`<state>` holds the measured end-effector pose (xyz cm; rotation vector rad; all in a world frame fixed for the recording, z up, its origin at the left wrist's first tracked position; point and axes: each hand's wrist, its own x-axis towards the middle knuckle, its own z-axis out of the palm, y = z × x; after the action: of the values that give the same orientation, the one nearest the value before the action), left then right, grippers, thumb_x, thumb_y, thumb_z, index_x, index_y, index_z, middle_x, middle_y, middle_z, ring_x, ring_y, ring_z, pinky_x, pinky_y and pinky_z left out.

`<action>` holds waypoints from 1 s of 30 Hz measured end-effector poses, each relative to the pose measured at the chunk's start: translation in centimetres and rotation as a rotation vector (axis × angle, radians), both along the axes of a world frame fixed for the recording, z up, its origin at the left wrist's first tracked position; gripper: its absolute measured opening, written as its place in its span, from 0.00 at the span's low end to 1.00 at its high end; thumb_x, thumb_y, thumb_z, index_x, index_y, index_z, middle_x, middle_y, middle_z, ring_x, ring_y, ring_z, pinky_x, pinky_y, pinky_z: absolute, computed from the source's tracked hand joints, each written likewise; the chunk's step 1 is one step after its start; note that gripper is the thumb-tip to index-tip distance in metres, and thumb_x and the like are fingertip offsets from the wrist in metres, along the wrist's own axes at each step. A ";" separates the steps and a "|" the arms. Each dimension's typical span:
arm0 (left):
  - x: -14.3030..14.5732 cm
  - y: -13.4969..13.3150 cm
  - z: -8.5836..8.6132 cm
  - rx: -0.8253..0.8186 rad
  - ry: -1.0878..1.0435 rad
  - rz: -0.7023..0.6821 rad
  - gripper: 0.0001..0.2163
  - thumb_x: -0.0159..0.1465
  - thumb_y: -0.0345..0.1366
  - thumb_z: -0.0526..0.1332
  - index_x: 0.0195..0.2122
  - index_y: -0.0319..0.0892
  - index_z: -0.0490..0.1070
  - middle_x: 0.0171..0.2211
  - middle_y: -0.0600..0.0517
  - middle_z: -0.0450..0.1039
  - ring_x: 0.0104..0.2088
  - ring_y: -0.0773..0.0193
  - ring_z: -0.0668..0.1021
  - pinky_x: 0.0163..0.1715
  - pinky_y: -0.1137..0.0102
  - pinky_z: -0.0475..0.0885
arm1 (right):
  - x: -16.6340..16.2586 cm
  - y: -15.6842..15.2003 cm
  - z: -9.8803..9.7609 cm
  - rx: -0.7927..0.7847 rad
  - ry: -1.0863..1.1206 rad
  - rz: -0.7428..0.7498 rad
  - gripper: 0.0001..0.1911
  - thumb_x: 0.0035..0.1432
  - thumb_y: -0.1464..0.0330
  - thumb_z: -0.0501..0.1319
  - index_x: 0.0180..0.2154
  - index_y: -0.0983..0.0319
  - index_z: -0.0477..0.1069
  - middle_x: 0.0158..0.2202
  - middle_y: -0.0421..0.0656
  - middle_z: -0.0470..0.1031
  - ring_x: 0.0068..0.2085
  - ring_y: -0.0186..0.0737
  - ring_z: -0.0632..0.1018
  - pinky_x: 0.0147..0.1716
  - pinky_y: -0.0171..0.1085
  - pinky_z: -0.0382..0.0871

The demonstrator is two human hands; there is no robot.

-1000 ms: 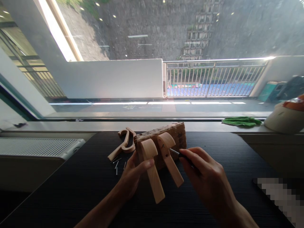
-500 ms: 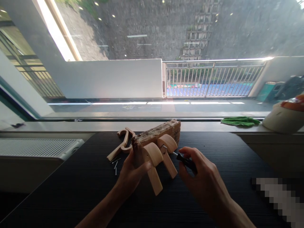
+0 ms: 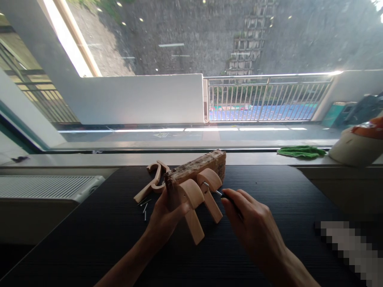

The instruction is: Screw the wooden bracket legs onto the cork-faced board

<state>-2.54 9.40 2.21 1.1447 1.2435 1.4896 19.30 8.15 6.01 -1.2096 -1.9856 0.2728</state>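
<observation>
My left hand [image 3: 163, 219] grips a rough wooden block [image 3: 197, 167] with two pale curved wooden legs [image 3: 191, 211] fixed to its near side, held above a black table [image 3: 89, 235]. My right hand [image 3: 248, 225] is closed on a small dark-handled screwdriver [image 3: 226, 196]. Its metal tip meets a screw [image 3: 206, 185] in the right-hand leg [image 3: 211, 195].
Two more curved wooden pieces [image 3: 154, 179] lie behind the block to the left, with several loose screws [image 3: 145, 207] beside them. A green cloth [image 3: 301, 151] and a pale object [image 3: 356, 145] rest on the window sill. A radiator [image 3: 44, 187] is on the left.
My left hand tilted the block so the legs point more downward and look shorter. My right hand kept the screwdriver on the screw and shifted slightly left.
</observation>
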 end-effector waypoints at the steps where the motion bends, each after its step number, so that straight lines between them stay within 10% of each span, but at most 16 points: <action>1: 0.0 0.0 0.0 0.005 0.005 -0.003 0.26 0.46 0.29 0.70 0.48 0.46 0.70 0.41 0.51 0.76 0.46 0.52 0.75 0.43 0.67 0.69 | 0.0 0.0 -0.1 -0.014 0.020 0.006 0.13 0.63 0.69 0.53 0.49 0.58 0.67 0.39 0.41 0.74 0.34 0.36 0.76 0.35 0.34 0.67; 19: -0.7 0.2 -0.7 0.062 0.110 -0.072 0.26 0.50 0.35 0.69 0.51 0.46 0.67 0.42 0.52 0.75 0.43 0.56 0.75 0.40 0.70 0.70 | 0.2 0.1 0.1 -0.052 -0.020 -0.011 0.13 0.65 0.65 0.50 0.38 0.59 0.72 0.29 0.40 0.71 0.29 0.36 0.73 0.30 0.35 0.63; 30: 0.7 -0.3 0.5 -0.121 -0.201 -0.116 0.24 0.53 0.33 0.67 0.52 0.45 0.68 0.42 0.50 0.75 0.41 0.58 0.77 0.40 0.68 0.71 | 0.4 0.4 -0.1 -0.037 0.010 -0.076 0.11 0.60 0.68 0.56 0.45 0.55 0.68 0.41 0.40 0.71 0.31 0.35 0.74 0.30 0.35 0.66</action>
<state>-1.84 9.10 2.70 0.9469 1.0959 1.3867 19.68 8.58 5.95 -1.3016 -1.9293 0.2777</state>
